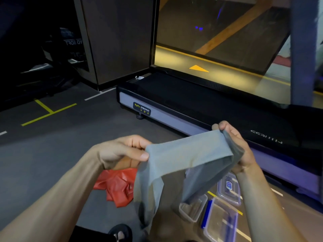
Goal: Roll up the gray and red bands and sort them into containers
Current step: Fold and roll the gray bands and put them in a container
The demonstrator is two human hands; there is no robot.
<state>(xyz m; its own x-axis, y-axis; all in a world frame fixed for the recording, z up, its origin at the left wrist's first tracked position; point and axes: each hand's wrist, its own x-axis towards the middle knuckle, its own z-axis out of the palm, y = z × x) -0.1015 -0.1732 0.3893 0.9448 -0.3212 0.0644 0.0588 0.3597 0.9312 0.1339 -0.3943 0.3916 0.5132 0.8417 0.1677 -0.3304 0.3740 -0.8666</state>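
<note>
A gray band (181, 159) is stretched between both hands above the floor, its loose ends hanging down toward the bottom of the view. My left hand (122, 151) pinches its left edge between thumb and fingers. My right hand (234, 145) grips the right end, with the band folded over the palm. A crumpled red band (117, 186) lies on the dark floor below my left hand. Clear plastic containers sit on the floor at lower right: a small open one (193, 209), a lidded one (229, 189) and one with blue clips (220, 222).
A black treadmill (201, 105) with a gray side rail runs across the floor just beyond my hands. A dark pillar (115, 41) stands at the back left. Yellow and white lines mark the floor. My sandaled foot (120, 233) shows at the bottom.
</note>
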